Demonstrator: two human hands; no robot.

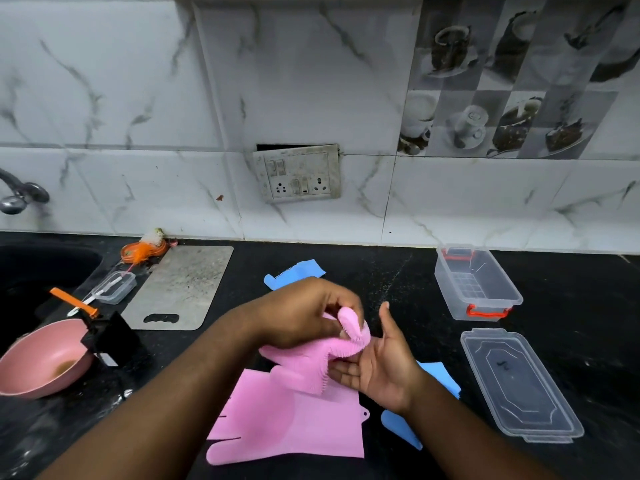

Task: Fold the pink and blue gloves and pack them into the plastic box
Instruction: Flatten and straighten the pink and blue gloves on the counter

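Observation:
A pink bristled glove (308, 362) is lifted above the black counter between both hands. My left hand (304, 311) pinches its curled fingers from above. My right hand (377, 362) supports the glove from below, palm up with the fingers touching its bristles. A second pink glove (287, 420) lies flat beneath them. One blue glove (294, 271) lies behind my left hand, and another blue glove (440, 379) is mostly hidden under my right wrist. The clear plastic box (476, 284) with red latches stands open at the right; its lid (519, 386) lies in front of it.
A grey cutting board (180, 289) lies left of centre. A pink pan (41, 362), a small clear container (114, 287), an orange-handled tool (74, 303) and a dark sink (34, 271) are at the left. A wall socket (298, 173) sits behind.

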